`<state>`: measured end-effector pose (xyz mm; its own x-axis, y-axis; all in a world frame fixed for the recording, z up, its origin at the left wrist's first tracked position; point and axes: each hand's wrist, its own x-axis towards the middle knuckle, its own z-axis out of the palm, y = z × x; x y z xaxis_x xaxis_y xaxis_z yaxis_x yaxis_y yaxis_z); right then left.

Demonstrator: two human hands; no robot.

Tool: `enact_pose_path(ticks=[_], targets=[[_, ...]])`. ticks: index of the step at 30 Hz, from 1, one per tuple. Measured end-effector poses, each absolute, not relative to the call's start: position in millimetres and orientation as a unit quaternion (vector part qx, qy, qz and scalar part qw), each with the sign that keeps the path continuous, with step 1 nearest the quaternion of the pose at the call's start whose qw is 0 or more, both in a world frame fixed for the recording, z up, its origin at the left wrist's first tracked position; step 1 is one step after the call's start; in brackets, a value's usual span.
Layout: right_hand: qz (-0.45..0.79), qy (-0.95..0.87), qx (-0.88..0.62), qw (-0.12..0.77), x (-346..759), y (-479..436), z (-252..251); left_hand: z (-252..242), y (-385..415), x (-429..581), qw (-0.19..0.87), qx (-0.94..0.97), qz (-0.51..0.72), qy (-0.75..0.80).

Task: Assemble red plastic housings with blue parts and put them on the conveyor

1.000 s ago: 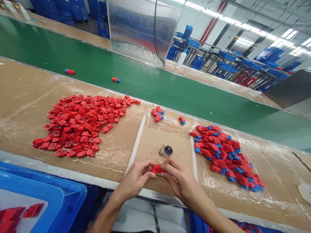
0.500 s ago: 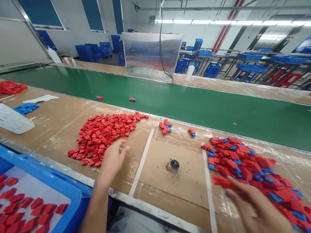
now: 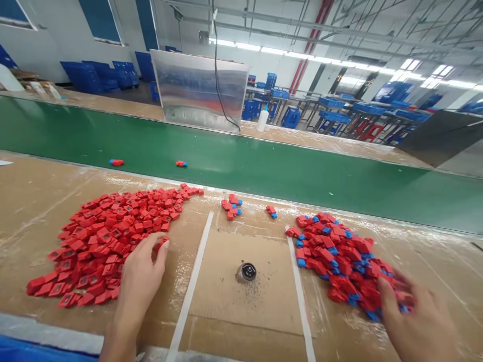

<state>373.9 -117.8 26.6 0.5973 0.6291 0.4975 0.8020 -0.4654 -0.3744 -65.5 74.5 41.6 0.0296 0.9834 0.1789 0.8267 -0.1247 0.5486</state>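
Note:
My left hand (image 3: 140, 274) rests on the near right edge of a big pile of red plastic pieces (image 3: 105, 241), fingers curled over one red piece. My right hand (image 3: 418, 322) lies on the near end of a pile of red-and-blue pieces (image 3: 339, 256), fingers spread over them; its fingertips are blurred. Between the piles a small round metal fixture (image 3: 246, 272) sits on a cardboard pad (image 3: 249, 296) edged with white tape strips.
A green conveyor belt (image 3: 264, 166) runs behind the bench, carrying two red-and-blue pieces (image 3: 181, 163). Small clusters of pieces (image 3: 232, 206) lie near the belt edge. A shiny metal panel (image 3: 199, 93) and a white bottle (image 3: 262, 121) stand beyond. A blue bin (image 3: 37, 349) shows at bottom left.
A second ago both hands held a red piece together near the pad. They have separated: the left went to the red pile, the right to the red-and-blue pile.

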Motion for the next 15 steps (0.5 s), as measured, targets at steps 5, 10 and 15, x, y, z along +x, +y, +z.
enact_pose_path(ticks=[5, 10, 15], targets=[[-0.026, -0.612, -0.755, 0.233, 326.2, 5.4, 66.4, 26.2, 58.5, -41.3, 0.461, 0.602, 0.369, 0.538], [0.048, -0.593, -0.799, 0.094, 301.2, 116.7, 46.4, 10.6, 36.7, -27.0, 0.613, 0.502, 0.393, 0.467], [0.083, -0.584, -0.806, 0.059, 298.0, 133.8, 22.0, 8.1, 12.8, -17.2, 0.686, 0.453, 0.373, 0.43]])
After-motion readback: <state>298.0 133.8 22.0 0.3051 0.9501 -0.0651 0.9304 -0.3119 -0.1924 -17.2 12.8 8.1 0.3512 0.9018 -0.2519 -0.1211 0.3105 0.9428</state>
